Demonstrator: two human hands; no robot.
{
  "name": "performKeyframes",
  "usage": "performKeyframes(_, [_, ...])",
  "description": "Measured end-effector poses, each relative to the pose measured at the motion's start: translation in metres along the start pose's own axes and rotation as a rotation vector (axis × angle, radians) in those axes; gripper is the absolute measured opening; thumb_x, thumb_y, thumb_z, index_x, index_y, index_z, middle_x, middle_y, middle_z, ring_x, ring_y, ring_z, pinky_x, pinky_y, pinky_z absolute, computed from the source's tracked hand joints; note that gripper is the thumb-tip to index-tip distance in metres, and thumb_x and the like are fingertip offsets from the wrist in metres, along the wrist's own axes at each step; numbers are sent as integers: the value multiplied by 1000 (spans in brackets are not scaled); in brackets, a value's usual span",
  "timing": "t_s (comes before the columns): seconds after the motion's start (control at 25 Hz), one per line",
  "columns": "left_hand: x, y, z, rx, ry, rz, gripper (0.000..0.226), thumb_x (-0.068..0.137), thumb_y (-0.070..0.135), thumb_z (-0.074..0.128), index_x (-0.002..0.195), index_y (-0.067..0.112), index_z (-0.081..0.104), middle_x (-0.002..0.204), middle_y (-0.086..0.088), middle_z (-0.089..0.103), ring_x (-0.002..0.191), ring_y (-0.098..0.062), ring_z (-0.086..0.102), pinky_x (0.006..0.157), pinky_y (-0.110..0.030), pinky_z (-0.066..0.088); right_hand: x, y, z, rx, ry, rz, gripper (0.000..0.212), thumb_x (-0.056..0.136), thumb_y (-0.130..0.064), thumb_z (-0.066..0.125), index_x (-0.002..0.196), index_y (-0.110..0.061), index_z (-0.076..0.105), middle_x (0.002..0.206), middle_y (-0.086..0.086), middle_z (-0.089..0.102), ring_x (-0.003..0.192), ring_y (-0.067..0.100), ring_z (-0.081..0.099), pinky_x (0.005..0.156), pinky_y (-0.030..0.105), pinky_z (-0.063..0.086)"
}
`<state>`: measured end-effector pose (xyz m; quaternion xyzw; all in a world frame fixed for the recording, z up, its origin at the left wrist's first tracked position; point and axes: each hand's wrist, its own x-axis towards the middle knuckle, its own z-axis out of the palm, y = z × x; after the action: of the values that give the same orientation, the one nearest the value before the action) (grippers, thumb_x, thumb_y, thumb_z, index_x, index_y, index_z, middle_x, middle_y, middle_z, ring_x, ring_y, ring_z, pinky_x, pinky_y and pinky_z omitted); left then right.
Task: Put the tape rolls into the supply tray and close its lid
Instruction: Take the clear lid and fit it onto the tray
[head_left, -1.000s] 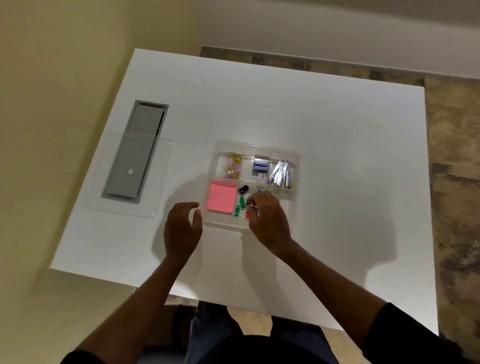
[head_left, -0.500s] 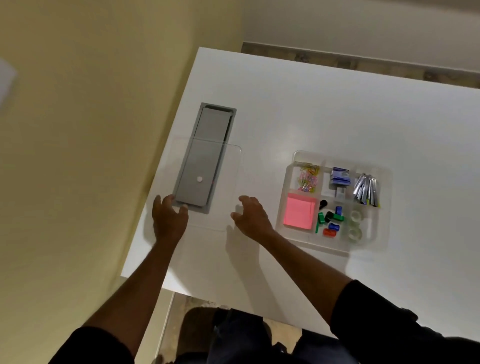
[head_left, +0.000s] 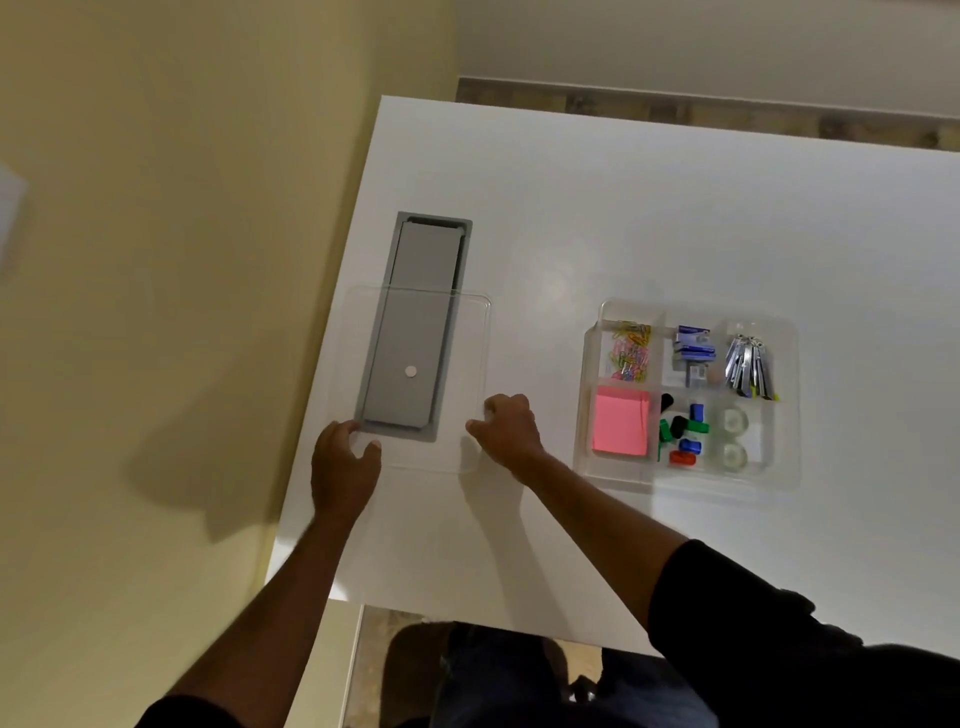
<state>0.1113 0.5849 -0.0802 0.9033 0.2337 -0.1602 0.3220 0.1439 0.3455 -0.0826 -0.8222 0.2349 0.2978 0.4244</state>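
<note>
White desk (head_left: 623, 208) beside a yellow wall — the supply tray (head_left: 691, 480) sits open, both tape rolls (head_left: 733, 439) already in its near compartment. Left of the tray, the left hand (head_left: 340, 467) and right hand (head_left: 511, 431) pinch the clear lid (head_left: 467, 338) by its near corners — ready, I judge, to lift it level.

Both hands (head_left: 343, 462) (head_left: 508, 431) grip the clear lid (head_left: 467, 364).

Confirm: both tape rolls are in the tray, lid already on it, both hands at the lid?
Not quite. The head view shows the lid off the tray, lying on the table to its left. Both tape rolls are in the tray, and the left hand and right hand are at the lid.
</note>
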Motion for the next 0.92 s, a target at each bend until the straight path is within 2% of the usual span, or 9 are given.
performKeyframes(0.08, [-1,-3,-1,16,-54,4,52,100,26,74,148,10,61,164,-18,50,155,-37,44,128,-53,40,-1,-1,2,202,32,68,31,94,-18,78,118,-7,62,124,12,60,113,31,65,98,43,61])
performKeyframes(0.16, [-3,-6,-3,61,-92,111,51,100,28,75,148,15,63,167,-16,48,159,-37,39,130,-55,36,-3,-4,0,380,1,132,37,93,-14,81,122,-11,58,120,11,63,110,29,66,95,42,61])
performKeyframes(0.28, [-12,-10,0,212,-134,372,59,96,10,75,152,21,61,169,-14,46,163,-42,32,130,-69,30,-7,-9,-2,479,-31,164,44,94,-9,80,131,-12,56,121,14,65,95,22,69,84,35,64])
performKeyframes(0.36, [-22,-8,3,252,-131,445,74,91,4,74,159,24,52,172,-12,42,164,-39,31,132,-70,25,-12,-16,-5,526,-48,121,34,95,-5,77,127,-8,64,119,14,69,91,20,70,81,32,65])
performKeyframes(0.48, [-36,2,7,283,-29,513,76,92,15,82,161,19,50,169,-13,47,156,-37,45,127,-59,41,-23,-28,-17,595,-125,15,23,97,-5,75,120,-3,73,107,13,73,89,22,73,83,34,68])
performKeyframes(0.64, [-56,28,3,169,209,598,52,99,11,75,149,16,62,152,-11,67,137,-34,67,106,-56,63,-45,-47,-55,713,-179,-30,23,98,-6,76,120,-2,73,100,13,74,87,25,74,79,33,68])
performKeyframes(0.76, [-72,53,-3,102,374,685,39,104,23,63,142,15,68,141,-10,75,125,-32,76,97,-47,66,-63,-53,-88,790,-195,-71,27,96,-6,78,121,1,72,97,12,74,84,24,75,76,30,67])
performKeyframes(0.92, [-91,90,-5,26,471,748,39,106,25,59,138,7,72,137,-12,76,122,-34,76,97,-50,64,-86,-56,-127,857,-190,-189,34,95,-17,83,121,2,72,96,10,76,82,21,75,83,35,67])
